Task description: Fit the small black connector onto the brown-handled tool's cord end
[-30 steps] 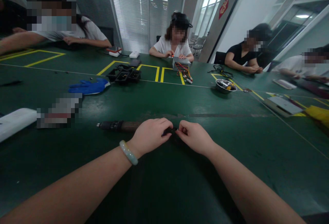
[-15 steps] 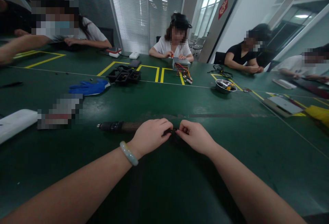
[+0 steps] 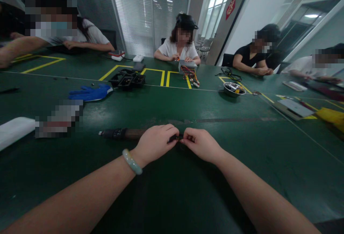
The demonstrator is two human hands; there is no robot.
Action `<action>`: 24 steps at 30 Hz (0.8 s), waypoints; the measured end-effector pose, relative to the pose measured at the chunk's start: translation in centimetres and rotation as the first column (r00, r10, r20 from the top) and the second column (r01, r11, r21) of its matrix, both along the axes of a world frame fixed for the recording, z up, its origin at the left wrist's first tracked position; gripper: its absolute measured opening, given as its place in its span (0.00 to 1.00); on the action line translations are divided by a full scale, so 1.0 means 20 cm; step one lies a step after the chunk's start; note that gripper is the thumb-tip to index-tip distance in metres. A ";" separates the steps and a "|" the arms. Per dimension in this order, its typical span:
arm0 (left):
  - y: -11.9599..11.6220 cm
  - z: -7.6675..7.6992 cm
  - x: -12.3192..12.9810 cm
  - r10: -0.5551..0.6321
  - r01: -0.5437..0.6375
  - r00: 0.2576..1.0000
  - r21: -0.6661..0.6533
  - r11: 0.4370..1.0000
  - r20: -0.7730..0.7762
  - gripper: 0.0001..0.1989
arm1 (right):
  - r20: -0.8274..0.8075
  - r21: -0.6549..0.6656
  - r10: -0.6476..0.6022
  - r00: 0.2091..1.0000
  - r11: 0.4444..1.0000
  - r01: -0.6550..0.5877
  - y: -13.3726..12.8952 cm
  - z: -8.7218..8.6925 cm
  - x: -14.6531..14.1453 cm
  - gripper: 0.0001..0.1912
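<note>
My left hand [image 3: 157,142], with a pale bangle [image 3: 132,162] on its wrist, is closed around a small dark part [image 3: 172,138]. Fingertips of my right hand [image 3: 203,144] are pinched close against the right end of that part; whatever they grip is too small to name. Both hands are low over the green table [image 3: 172,198], nearly touching each other. Behind my left hand lies a dark cylindrical tool [image 3: 122,133], its metal tip pointing left and its right end hidden by the hand.
A blue glove [image 3: 90,92], a white object [image 3: 16,132] and black trays [image 3: 127,79] lie to the left. A metal bowl of small parts [image 3: 234,89] stands at right. Across the table, a person [image 3: 177,47] handles a metal box with wires [image 3: 188,67]. Other people sit on both sides.
The camera view has shifted slightly. My hands stay together, and a little more of the small part shows between my fingertips.
</note>
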State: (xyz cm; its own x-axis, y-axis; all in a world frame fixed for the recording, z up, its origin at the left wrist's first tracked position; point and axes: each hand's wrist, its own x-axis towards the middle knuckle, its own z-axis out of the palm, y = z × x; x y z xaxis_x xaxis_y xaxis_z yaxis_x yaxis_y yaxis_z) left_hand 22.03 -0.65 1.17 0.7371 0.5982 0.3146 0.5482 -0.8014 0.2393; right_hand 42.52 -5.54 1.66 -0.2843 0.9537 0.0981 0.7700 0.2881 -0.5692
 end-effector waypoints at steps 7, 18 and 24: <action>0.01 -0.01 -0.01 -0.010 0.010 1.000 -0.033 0.999 0.002 0.05 | 0.001 0.030 -0.009 1.000 1.000 0.009 0.00 -0.01 0.00 0.06; 0.00 0.01 -0.01 0.001 -0.001 1.000 -0.029 1.000 -0.001 0.05 | -0.008 -0.018 -0.021 1.000 1.000 0.021 0.00 0.01 0.01 0.06; 0.01 -0.01 0.00 -0.004 0.004 1.000 -0.030 1.000 -0.005 0.06 | 0.045 0.002 -0.048 0.998 0.999 0.048 0.00 0.01 0.02 0.07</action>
